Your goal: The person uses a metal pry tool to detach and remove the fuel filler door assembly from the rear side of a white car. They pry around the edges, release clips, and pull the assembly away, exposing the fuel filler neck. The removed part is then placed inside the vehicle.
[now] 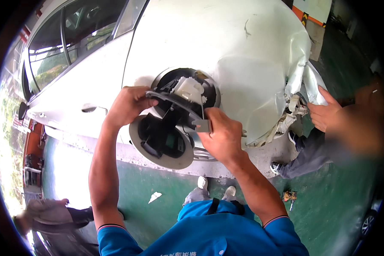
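In front of a round opening (215, 87) in the white car's side is a black fuel filler housing (183, 104), tilted and out of its seat. A white plastic block (189, 88) shows behind its rim. From it hangs the round fuel flap (179, 162), swung open with its dark inner side up. My left hand (130, 104) pinches the housing's left rim between thumb and fingers. At its right edge, my right hand (224, 134) is closed against the housing. A grey flat-ended piece (202, 125) sticks out by my right thumb; its kind is unclear.
The white car (170, 38) has a crumpled rear corner (296, 81). A co-worker's hand (324, 111) grips the torn bodywork there. Another person (51, 217) is at lower left. A yellow power tool (289, 196) and a white scrap (155, 197) lie on the green floor.
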A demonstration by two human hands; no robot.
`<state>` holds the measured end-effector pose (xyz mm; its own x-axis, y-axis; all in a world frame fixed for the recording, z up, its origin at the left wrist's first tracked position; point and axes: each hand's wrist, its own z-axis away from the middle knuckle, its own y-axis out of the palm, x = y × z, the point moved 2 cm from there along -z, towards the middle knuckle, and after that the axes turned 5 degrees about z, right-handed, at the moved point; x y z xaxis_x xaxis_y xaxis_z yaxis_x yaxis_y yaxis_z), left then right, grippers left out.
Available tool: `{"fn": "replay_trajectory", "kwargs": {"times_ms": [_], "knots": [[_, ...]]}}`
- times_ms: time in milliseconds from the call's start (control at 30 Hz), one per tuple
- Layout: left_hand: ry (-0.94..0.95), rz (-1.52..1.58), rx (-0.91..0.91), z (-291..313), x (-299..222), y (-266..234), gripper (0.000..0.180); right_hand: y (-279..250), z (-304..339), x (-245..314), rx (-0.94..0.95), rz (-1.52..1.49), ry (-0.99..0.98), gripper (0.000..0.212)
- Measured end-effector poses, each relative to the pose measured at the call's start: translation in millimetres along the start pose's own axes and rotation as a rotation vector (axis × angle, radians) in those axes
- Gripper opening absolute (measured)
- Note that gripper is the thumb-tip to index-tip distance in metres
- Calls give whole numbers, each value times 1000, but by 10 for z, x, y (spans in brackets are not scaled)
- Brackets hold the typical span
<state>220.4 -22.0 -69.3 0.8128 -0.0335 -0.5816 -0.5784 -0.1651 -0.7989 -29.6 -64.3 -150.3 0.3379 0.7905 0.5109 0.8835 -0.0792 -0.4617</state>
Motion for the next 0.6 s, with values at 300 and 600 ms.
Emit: {"fn": "replay_trajectory", "kwargs": {"times_ms": [300, 600], "knots": [[318, 27, 34, -312, -62, 184, 19, -154, 97, -208, -100, -71, 164, 19], [366, 5, 10, -146, -55, 180, 22, -150, 243, -262, -123, -93, 263, 20]]}}
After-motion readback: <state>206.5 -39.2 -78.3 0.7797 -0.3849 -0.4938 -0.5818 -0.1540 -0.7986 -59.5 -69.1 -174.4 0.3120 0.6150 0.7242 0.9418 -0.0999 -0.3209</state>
